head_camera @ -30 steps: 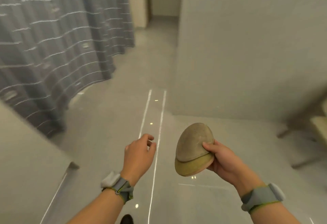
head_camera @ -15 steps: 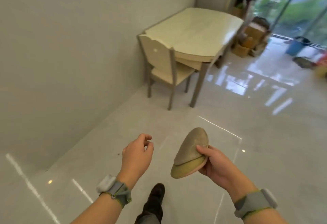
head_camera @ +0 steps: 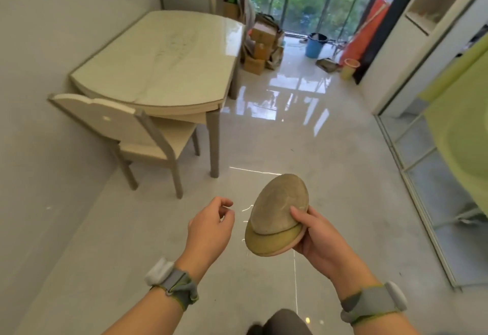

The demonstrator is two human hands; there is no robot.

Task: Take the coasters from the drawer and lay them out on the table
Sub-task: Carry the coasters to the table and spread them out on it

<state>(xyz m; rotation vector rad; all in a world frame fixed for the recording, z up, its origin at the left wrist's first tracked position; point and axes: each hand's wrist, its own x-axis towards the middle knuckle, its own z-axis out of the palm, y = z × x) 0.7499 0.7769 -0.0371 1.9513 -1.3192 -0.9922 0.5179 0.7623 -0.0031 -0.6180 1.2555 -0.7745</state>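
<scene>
A small stack of round coasters (head_camera: 276,207), grey-brown on top with a yellow-green one and a pinkish one beneath, is tilted in my right hand (head_camera: 314,237), thumb on top and fingers under. My left hand (head_camera: 210,229) hovers just left of the stack, fingers loosely curled, holding nothing. The cream table (head_camera: 169,54) stands ahead on the left against the wall, its top bare. No drawer is in view.
A cream chair (head_camera: 137,133) is tucked at the table's near side. Cardboard boxes (head_camera: 260,49), a blue bucket (head_camera: 315,45) and an orange bin (head_camera: 348,67) sit by the far windows. A white cabinet and a glass partition (head_camera: 422,165) line the right. Glossy floor lies between.
The view has swung right from a curtain and wall toward the table, which is now closer. Both hands keep their pose, the right one still gripping the coasters.
</scene>
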